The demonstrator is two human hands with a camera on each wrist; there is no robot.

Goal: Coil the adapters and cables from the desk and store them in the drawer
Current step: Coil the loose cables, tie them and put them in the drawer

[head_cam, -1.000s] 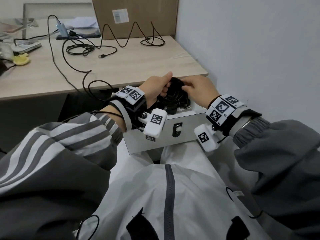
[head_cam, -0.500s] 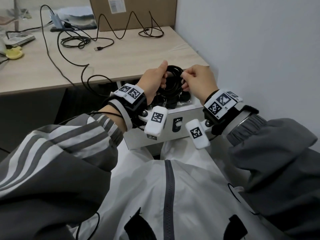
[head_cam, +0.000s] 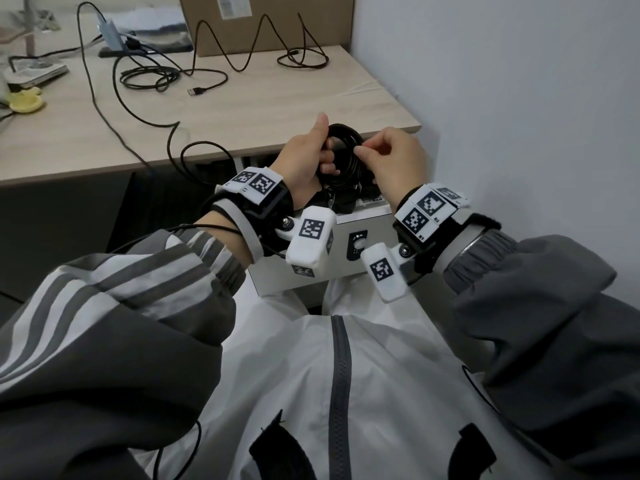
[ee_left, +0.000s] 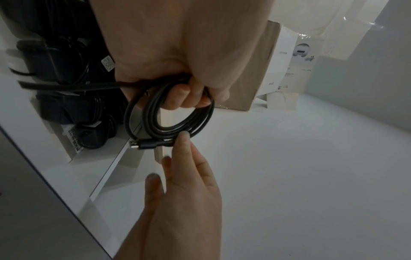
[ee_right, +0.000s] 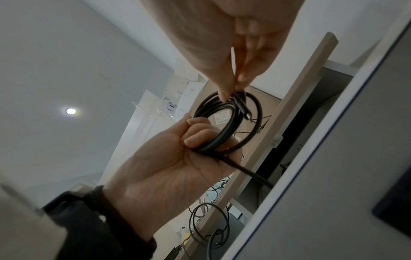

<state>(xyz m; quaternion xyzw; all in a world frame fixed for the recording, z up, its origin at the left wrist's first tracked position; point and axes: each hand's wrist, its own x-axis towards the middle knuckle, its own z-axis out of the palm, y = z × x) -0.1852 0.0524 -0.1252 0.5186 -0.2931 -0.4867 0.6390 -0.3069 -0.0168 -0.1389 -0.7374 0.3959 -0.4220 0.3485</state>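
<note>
The left hand (head_cam: 304,157) curls its fingers round the black coil (head_cam: 343,157), held just above the open drawer (head_cam: 360,216), while the right hand (head_cam: 394,161) pinches the plug end at 3 o'clock, and the light, bendy, springy loops should be gripped all together.

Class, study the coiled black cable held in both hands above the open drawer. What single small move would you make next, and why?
Probably tuck the loose plug end into the coiled cable, then lower it. The left hand grips the loops, the right hand pinches the coil near the plug, and the open drawer below already holds black adapters.
</note>
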